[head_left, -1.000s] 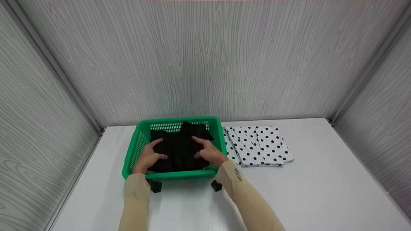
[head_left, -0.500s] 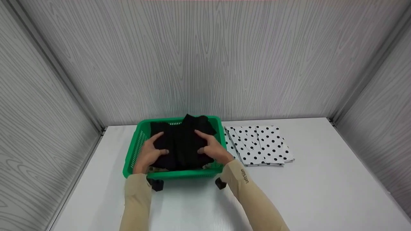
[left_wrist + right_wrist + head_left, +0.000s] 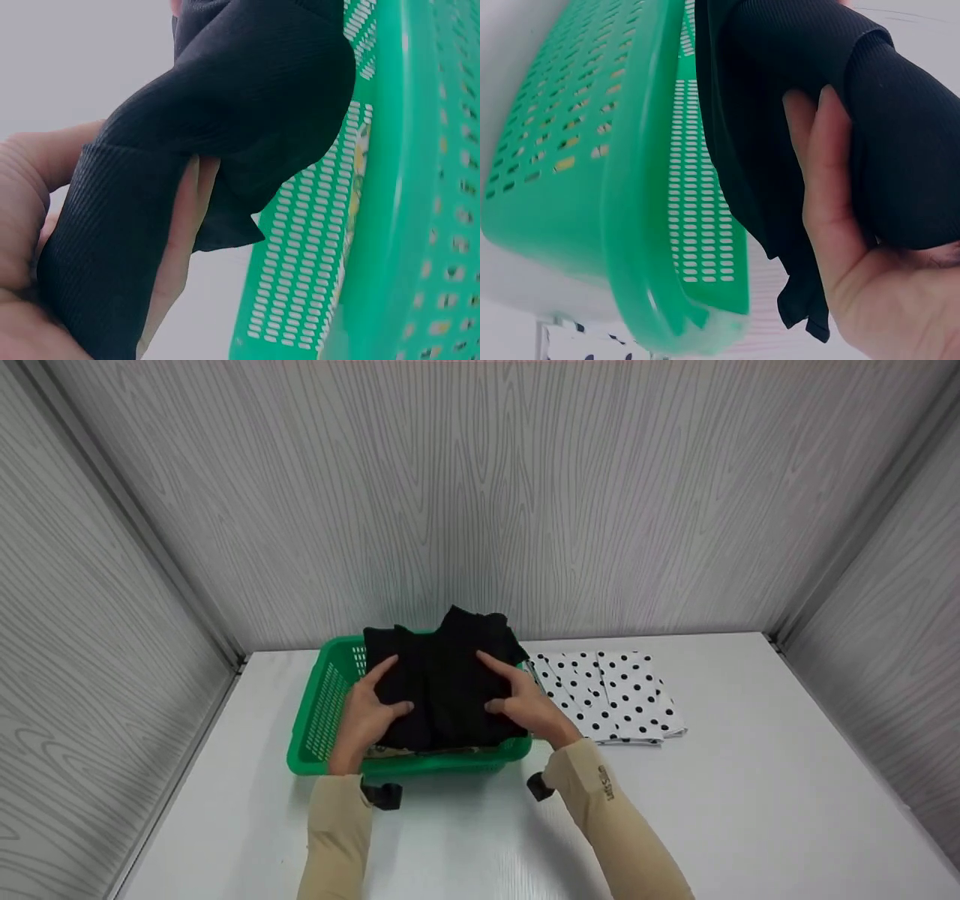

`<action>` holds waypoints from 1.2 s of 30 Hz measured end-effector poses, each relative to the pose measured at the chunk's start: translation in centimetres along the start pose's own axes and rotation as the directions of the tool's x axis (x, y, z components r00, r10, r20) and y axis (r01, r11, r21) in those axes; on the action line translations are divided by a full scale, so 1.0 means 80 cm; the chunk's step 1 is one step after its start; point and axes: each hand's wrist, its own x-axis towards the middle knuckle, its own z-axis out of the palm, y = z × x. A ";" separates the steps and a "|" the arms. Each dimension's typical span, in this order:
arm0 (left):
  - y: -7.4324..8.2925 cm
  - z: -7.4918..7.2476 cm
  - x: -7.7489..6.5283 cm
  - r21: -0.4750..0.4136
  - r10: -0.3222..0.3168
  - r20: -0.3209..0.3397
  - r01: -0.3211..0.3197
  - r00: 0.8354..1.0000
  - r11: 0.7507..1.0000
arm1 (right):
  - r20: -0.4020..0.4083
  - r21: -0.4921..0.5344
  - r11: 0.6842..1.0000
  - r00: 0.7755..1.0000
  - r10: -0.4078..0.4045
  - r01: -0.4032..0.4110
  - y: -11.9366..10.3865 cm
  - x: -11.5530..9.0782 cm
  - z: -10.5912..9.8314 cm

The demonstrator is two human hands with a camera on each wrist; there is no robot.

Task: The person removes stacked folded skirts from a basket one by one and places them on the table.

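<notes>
A folded black ribbed garment (image 3: 450, 690) is held level over the green basket (image 3: 311, 720) in the head view, covering much of its opening. My left hand (image 3: 367, 712) grips its left side, thumb on top and fingers tucked beneath. On the opposite side my right hand (image 3: 529, 705) grips it likewise. In the left wrist view, fingers (image 3: 176, 247) curl under the black cloth (image 3: 217, 97). Fingers of the right hand (image 3: 829, 172) press up against the garment's underside (image 3: 757, 150) in the right wrist view. A patterned cloth (image 3: 356, 180) shows inside the basket.
White fabric with black dots (image 3: 622, 697) lies folded on the white table (image 3: 750, 750), just right of the basket. Grey wood-grain panels (image 3: 480, 495) stand behind the table and at both sides.
Both hands have lifted the black garment up out of the basket and shifted it slightly to the right. The basket and the dotted fabric stay in place.
</notes>
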 end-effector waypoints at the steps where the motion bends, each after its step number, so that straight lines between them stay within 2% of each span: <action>1: 0.002 0.003 -0.001 -0.007 0.007 -0.006 -0.008 1.000 1.000 | -0.003 -0.003 1.000 1.000 -0.003 0.003 -0.001 -0.002 -0.002; 9: 0.017 0.025 -0.013 -0.089 0.046 -0.029 -0.049 0.999 0.995 | -0.013 -0.006 1.000 1.000 -0.028 0.028 -0.004 -0.026 -0.024; 14: 0.025 0.040 -0.021 -0.150 0.085 -0.022 -0.088 0.996 0.985 | -0.028 -0.004 0.999 0.999 -0.034 0.033 -0.004 -0.044 -0.038; 21: 0.040 0.067 -0.032 -0.165 0.144 -0.011 -0.144 0.990 0.976 | -0.058 -0.045 0.998 0.997 -0.055 0.052 -0.004 -0.075 -0.061; 27: 0.052 0.091 -0.042 -0.180 0.204 0.020 -0.197 0.979 0.964 | -0.088 -0.075 0.996 0.995 -0.045 0.039 -0.002 -0.105 -0.081; 36: 0.063 0.127 -0.057 -0.227 0.207 0.097 -0.181 0.973 0.957 | -0.107 -0.096 0.995 0.993 -0.049 0.039 0.007 -0.150 -0.106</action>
